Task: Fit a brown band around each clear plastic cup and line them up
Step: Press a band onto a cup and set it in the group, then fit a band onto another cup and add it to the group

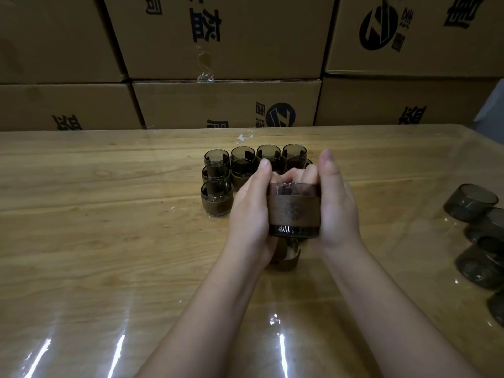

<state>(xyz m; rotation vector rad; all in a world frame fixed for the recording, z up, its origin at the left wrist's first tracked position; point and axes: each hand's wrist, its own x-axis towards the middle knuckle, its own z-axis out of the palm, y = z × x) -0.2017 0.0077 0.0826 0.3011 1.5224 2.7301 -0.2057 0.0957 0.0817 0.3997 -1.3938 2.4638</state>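
Note:
A smoky clear plastic cup (pixel 294 230) with a brown band (pixel 294 211) round its middle is held above the table between both hands. My left hand (pixel 249 211) grips its left side and my right hand (pixel 336 205) grips its right side, fingers curled over the far rim. Beneath the hands another banded cup (pixel 287 255) stands on the table, partly hidden. Behind the hands several banded cups (pixel 216 196) stand in rows; some are hidden by my fingers.
Several unbanded smoky cups (pixel 470 201) lie on their sides at the right edge of the glossy wooden table (pixel 109 241). Stacked cardboard boxes (pixel 226 105) form a wall along the table's far edge.

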